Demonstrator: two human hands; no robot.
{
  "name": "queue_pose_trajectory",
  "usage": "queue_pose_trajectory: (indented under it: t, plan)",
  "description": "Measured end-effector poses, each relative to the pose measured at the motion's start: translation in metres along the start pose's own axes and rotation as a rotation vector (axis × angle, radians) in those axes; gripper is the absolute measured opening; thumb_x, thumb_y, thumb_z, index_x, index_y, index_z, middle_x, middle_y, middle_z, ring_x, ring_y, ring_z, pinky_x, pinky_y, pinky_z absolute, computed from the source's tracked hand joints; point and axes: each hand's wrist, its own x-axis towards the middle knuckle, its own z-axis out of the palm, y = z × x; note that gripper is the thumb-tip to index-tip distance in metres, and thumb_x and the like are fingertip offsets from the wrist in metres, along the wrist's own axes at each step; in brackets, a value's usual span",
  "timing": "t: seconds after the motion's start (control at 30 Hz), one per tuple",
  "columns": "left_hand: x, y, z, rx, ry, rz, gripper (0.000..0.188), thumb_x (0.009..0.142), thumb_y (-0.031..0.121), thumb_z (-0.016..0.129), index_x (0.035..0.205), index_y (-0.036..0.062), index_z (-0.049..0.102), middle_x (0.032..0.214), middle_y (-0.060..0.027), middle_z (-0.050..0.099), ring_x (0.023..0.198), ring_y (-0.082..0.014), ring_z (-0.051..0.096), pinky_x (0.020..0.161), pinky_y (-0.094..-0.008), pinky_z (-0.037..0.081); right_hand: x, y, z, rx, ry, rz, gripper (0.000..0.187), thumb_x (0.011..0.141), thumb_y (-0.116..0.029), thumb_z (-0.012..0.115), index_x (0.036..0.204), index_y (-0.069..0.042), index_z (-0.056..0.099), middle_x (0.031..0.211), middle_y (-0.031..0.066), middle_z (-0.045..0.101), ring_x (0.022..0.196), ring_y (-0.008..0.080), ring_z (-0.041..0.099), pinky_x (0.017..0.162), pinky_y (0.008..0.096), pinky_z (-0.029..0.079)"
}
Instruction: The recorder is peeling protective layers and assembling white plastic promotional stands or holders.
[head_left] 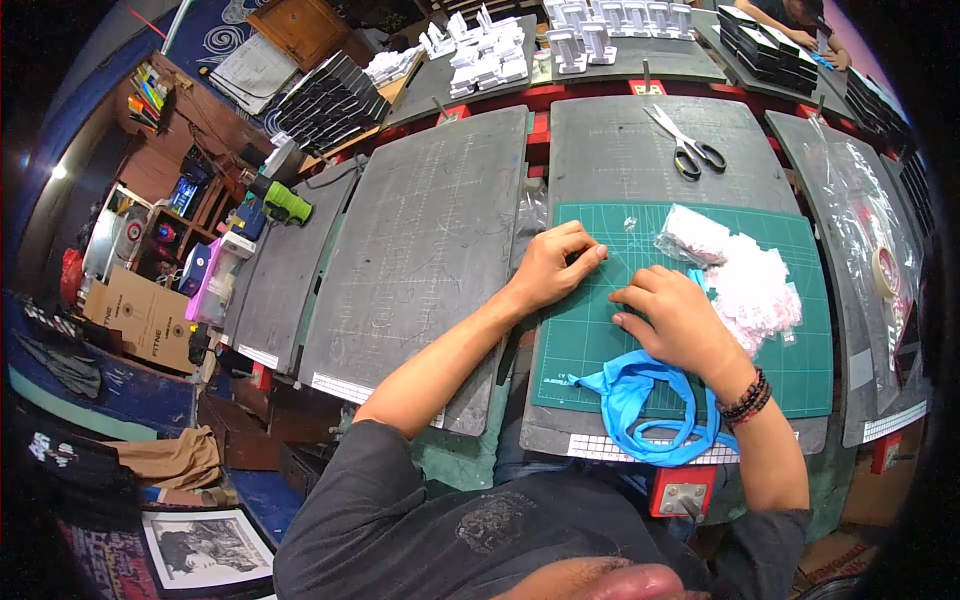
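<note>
- left hand [548,268] and right hand [672,318] meet over the green mat [580,345]; fingers curled, cannot tell whether pinching anything;
- pale packets [755,292] lie heaped just beside the right hand;
- step seems fine packet handling; next probably calls for a light pinch

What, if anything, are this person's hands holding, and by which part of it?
That cannot be told: the left hand and the right hand curl over the green mat, but nothing shows clearly in either.

White glare streaks the clear, crinkled plastic film [848,190] at right. Straight edges bend toward the blackened rim.
</note>
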Motion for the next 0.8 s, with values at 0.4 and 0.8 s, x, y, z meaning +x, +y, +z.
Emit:
queue_pose_trajectory:
  t: [0.4, 0.8]
  plan:
    - [0.01, 0.024, -0.051, 0.15, 0.158, 0.167, 0.02, 0.104, 0.018, 0.07, 0.097, 0.0018, 0.08, 0.092, -0.0119, 0.073, 0.086, -0.0229, 0.071, 0.076, -0.0359, 0.054, -0.002, 0.005, 0.001, 0.029, 0.04, 0.002, 0.021, 0.089, -0.018, 0.079, 0.106, -0.006, 0.079, 0.097, 0.0106, 0.069, 0.098, 0.0323, 0.068, 0.087, 0.045, 0.055]
    - [0.028, 0.049, -0.19, 0.656, 0.476, 0.175, 0.015, 0.1, 0.018, 0.076, 0.103, 0.0037, 0.08, 0.092, -0.0091, 0.074, 0.081, -0.0204, 0.07, 0.075, -0.0349, 0.053, -0.003, 0.003, 0.0, 0.028, 0.059, -0.048, 0.021, 0.09, -0.019, 0.079, 0.106, -0.007, 0.078, 0.096, 0.0096, 0.068, 0.097, 0.0314, 0.067, 0.085, 0.0445, 0.055]
